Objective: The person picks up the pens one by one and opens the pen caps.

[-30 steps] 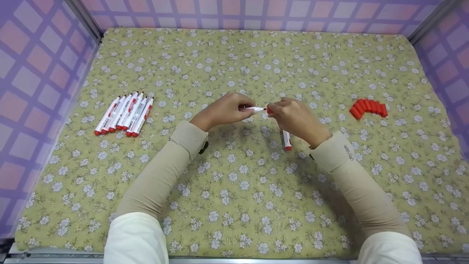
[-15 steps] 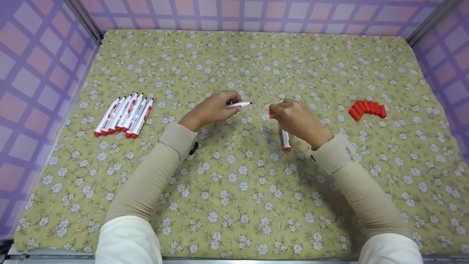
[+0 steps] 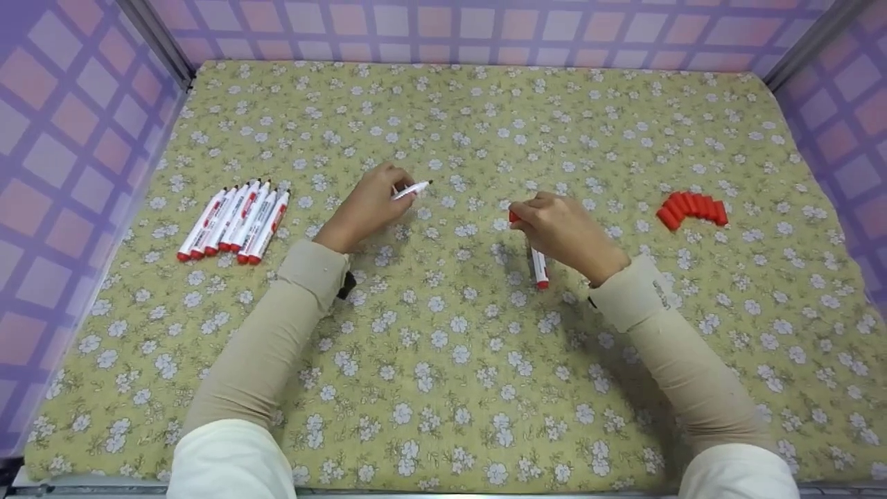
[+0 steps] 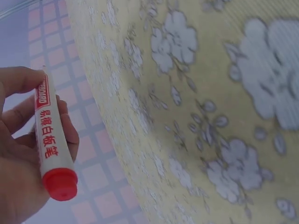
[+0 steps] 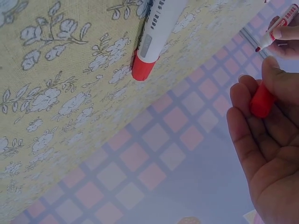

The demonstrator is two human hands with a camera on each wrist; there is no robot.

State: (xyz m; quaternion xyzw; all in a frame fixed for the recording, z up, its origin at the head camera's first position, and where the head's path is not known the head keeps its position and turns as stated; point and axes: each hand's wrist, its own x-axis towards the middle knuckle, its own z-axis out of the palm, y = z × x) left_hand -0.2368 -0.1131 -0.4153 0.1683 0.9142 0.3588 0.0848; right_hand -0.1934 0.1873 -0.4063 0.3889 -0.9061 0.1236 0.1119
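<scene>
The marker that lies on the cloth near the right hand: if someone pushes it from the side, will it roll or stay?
The marker is a smooth round tube, so it would probably roll sideways. The flowered cloth looks soft and may stop it soon. It looks like stiff, light plastic, unlikely to bend.

Two arms in beige sleeves reach forward from the bottom edge, forearms angled inward, the hands well apart. The left hand point(image 3: 367, 204) is raised a little further forward, fingers curled round a marker point(image 3: 410, 189) whose tip points toward the right hand. The left wrist view shows thumb and fingers point(image 4: 18, 116) wrapped about the marker's barrel. The right hand point(image 3: 561, 229) sits knuckles up, fingers bent, pinching a red cap point(image 5: 261, 100) between thumb and fingertips.
</scene>
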